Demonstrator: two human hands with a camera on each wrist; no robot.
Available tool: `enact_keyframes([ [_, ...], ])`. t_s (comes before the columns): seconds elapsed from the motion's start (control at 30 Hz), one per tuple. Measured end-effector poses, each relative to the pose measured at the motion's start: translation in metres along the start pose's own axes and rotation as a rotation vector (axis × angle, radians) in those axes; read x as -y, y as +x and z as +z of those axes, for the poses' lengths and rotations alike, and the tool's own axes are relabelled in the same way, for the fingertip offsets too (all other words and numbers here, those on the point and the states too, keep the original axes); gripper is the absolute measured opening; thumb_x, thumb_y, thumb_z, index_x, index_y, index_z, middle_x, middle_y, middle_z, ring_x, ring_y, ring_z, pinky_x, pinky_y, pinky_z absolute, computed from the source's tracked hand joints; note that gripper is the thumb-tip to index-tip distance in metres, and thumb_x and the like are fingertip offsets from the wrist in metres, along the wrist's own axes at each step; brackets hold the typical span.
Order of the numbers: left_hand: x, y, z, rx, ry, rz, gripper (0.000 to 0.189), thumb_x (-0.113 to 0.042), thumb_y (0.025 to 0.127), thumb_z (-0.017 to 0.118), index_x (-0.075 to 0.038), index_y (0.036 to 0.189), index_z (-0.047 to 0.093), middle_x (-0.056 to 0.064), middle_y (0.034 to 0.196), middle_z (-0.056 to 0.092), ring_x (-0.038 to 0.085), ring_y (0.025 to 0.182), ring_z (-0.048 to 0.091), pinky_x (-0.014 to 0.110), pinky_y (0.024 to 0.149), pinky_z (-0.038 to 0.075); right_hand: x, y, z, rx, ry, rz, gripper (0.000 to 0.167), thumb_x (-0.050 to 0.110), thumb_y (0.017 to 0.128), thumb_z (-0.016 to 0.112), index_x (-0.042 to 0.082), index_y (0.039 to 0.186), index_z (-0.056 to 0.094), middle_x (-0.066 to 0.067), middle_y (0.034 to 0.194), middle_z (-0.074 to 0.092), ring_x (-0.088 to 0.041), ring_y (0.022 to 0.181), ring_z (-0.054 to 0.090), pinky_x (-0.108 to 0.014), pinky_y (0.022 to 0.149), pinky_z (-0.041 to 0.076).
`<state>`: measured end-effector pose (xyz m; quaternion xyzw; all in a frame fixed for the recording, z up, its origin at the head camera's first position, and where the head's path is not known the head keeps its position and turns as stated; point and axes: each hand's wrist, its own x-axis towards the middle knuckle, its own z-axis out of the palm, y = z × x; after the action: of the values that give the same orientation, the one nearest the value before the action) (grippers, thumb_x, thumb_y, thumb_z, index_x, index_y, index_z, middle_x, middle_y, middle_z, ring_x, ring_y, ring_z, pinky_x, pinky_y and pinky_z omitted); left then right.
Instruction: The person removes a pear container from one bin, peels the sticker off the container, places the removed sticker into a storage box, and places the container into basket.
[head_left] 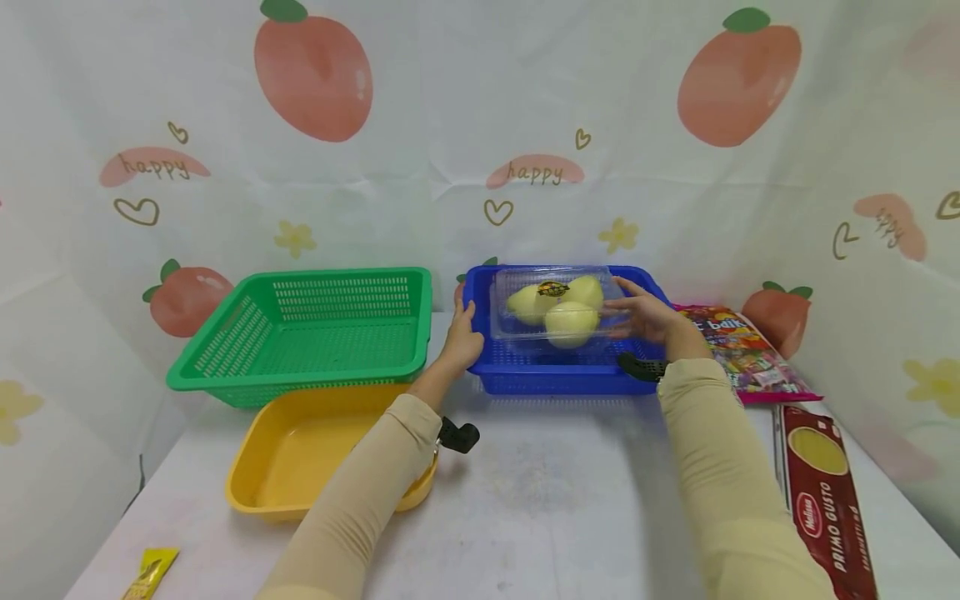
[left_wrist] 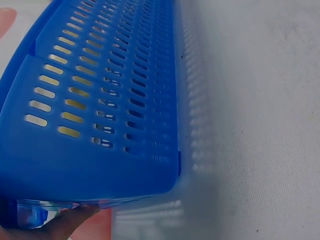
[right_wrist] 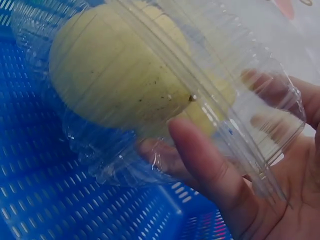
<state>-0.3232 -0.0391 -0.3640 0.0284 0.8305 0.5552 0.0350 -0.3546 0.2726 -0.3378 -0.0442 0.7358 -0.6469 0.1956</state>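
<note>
A clear plastic clamshell box (head_left: 517, 329) with three pale yellow fruits (head_left: 572, 323) inside is tilted over the blue basket (head_left: 555, 383). My right hand (head_left: 643, 315) grips the right end of this box, and the right wrist view shows the thumb (right_wrist: 200, 155) against its side with the other fingers spread around it. At the basket's left end my left hand (head_left: 461, 340) holds the rim. A finger (left_wrist: 70, 220) of that hand lies along the basket's end wall in the left wrist view.
Left of the blue basket stands a green basket (head_left: 337, 385), with a yellow basin (head_left: 300, 454) in front. A candy bag (head_left: 742, 350) and a red spaghetti pack (head_left: 828, 500) lie at right. A small yellow packet (head_left: 152, 571) lies near left. A printed curtain (head_left: 450, 100) hangs behind.
</note>
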Motion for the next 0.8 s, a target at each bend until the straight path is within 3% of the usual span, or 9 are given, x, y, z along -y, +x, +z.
enact_keyframes([
  [0.43,0.0,-0.001,-0.001,0.007,0.01,0.021,0.07,0.01,0.086,0.034,-0.007,0.149,0.011,0.008,0.158,-0.008,0.032,0.144,0.002,0.046,0.115,0.02,0.014,-0.013,-0.001,0.012,0.013,-0.017,0.075,0.015,0.098,0.045,0.025,0.15,-0.008,-0.027,0.153,0.008,-0.008,0.093,0.061,-0.032,0.075,0.057],
  [0.8,0.002,0.0,-0.002,-0.004,-0.002,0.026,0.068,0.008,0.087,0.034,-0.006,0.149,0.012,0.008,0.158,-0.007,0.032,0.145,0.002,0.046,0.116,0.016,0.026,-0.027,0.002,0.008,0.053,-0.022,0.076,0.014,0.098,0.044,0.023,0.15,-0.01,-0.029,0.151,0.012,-0.012,0.084,0.069,-0.03,0.073,0.057],
])
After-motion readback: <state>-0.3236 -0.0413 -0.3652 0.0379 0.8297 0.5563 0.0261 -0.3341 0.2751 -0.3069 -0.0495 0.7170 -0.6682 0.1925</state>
